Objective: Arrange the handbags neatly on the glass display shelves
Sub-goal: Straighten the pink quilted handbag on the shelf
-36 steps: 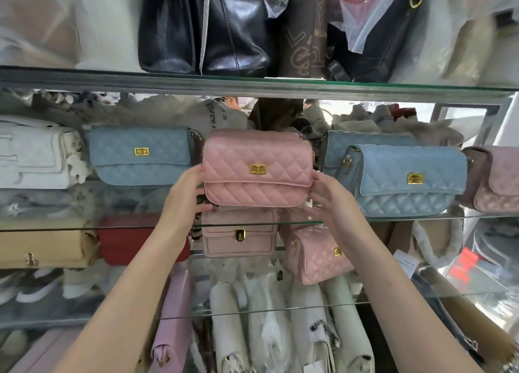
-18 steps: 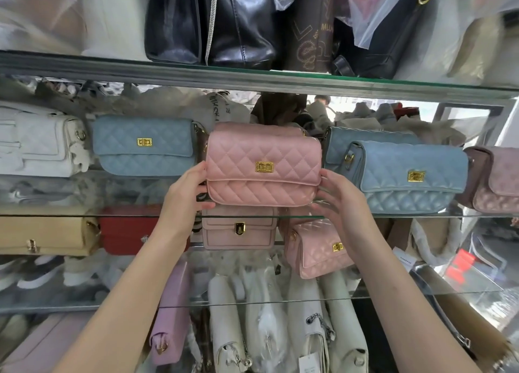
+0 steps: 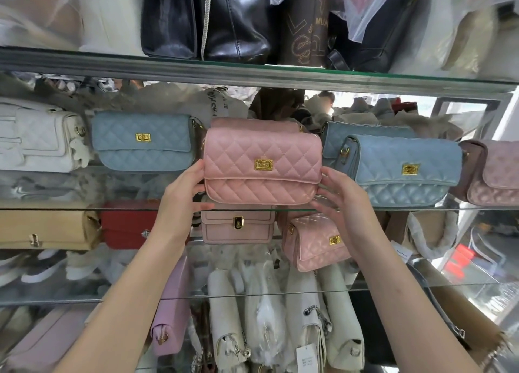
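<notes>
We square up the pink quilted flap handbag (image 3: 262, 164) on the middle glass shelf (image 3: 393, 209).
Our left hand (image 3: 182, 188) and right hand (image 3: 341, 197) cup its ends with curled fingers. We should centre it between the blue quilted handbags (image 3: 143, 142), clasp facing front. The gold lettering on the brown printed bag (image 3: 304, 32) is only partly legible, and the white hang tag (image 3: 307, 357) is unreadable.

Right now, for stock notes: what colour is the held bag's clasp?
Gold clasp on the pink bag; head view.
</notes>
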